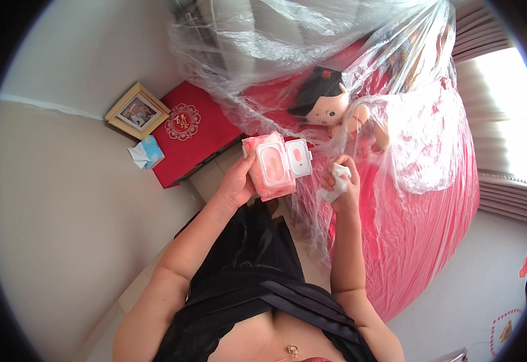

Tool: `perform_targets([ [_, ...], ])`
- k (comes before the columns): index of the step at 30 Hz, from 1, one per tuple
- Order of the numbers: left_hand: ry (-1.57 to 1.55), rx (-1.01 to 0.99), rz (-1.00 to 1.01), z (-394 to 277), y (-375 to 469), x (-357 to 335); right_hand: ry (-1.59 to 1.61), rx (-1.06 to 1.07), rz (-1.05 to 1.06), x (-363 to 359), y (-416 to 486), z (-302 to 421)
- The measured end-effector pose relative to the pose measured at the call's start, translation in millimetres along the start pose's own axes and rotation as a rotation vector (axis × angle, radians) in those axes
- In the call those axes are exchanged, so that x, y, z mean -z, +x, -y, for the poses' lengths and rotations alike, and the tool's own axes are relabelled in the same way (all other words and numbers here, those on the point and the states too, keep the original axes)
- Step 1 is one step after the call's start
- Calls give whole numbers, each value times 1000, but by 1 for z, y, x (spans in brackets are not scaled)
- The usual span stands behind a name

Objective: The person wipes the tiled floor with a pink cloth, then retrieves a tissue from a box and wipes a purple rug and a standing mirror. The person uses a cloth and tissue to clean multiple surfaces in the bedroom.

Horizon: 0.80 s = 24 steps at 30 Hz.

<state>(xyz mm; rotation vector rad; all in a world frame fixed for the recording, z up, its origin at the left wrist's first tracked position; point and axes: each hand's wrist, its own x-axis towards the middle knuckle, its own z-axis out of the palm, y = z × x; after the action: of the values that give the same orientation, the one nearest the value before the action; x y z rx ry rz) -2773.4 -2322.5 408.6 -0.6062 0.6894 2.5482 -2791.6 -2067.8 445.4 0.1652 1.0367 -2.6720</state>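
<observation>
My left hand [240, 180] grips a pink and white pack of wet wipes [272, 166] by its left side. The pack's white plastic lid [299, 157] is flipped up on the right, so the oval opening shows. To the right of the pack, my right hand [346, 183] is closed around a crumpled white wipe [336, 188], whose end hangs below the fingers. The two hands are apart, held up in front of my body.
A red-covered cabinet [200, 135] against the wall bears a framed photo [137, 111] and a blue tissue pack [151, 152]. Clear plastic sheeting [272, 50] drapes over a red-covered bed [408, 235] and a black-haired doll [324, 102]. A curtained window [494, 117] is at the right.
</observation>
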Motion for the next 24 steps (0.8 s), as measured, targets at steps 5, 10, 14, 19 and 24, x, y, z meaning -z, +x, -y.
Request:
perform_targets([
  [5,8,37,12,-6,-3,-10,-811,-80,-298,4,-5,-32],
  [10,-49,-12,36,-2,-3,-13,-795,-39,-74,-21,-21,-41],
  [14,-110,-48,143,1,-1,-10,-1109,25,125,-40,-23,-35],
  [19,88,-47,-38,10,4,-1,-1050,-16,-8,-29,-22,-38],
  [24,87,-10,-112,25,10,22,-1230,-40,-255,7,-29,-65],
])
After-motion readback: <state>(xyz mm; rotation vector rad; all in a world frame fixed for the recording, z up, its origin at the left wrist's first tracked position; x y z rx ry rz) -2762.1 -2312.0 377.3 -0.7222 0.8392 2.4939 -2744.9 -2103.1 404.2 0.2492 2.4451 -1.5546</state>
